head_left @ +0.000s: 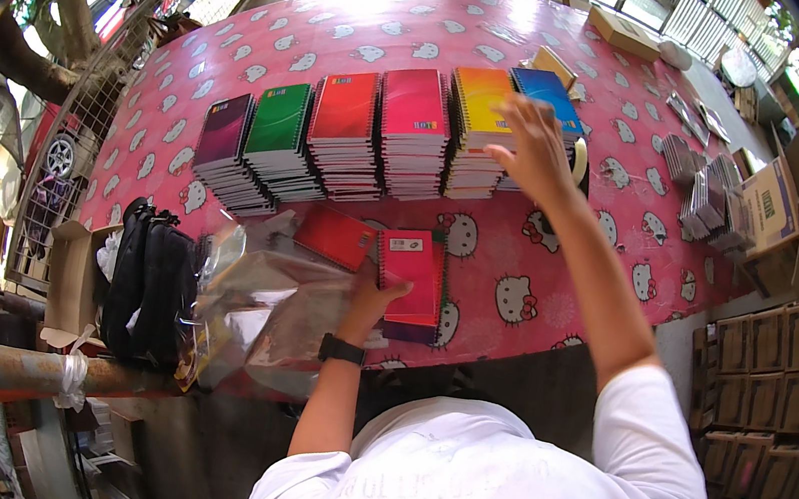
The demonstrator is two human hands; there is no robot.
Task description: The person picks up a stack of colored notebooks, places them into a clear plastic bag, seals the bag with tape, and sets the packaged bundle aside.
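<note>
A broad bench covered in glossy pink cloth printed with white cartoon cat heads [368, 31] carries a row of six tall stacks of spiral-bound notebooks: from the left, purple [225, 131], green [280, 118], red [345, 106], pink [417, 106], yellow [485, 97] and blue [545, 92]. Crumpled clear plastic [261, 302] lies at the near left. Of the two hands, the left [373, 299] pinches a pink-covered spiral notebook [411, 273], thumb on top, at the near edge; a green edge and a purple cover show from beneath it. The right [532, 146] is spread, thumb apart, over the yellow and blue stacks, blurred; whether it touches either I cannot tell. A single red notebook [333, 236] lies just left of the pink one. Judging by this, a few colours are gathered up front, with no yellow or blue visible among them, while most notebooks remain stacked.
</note>
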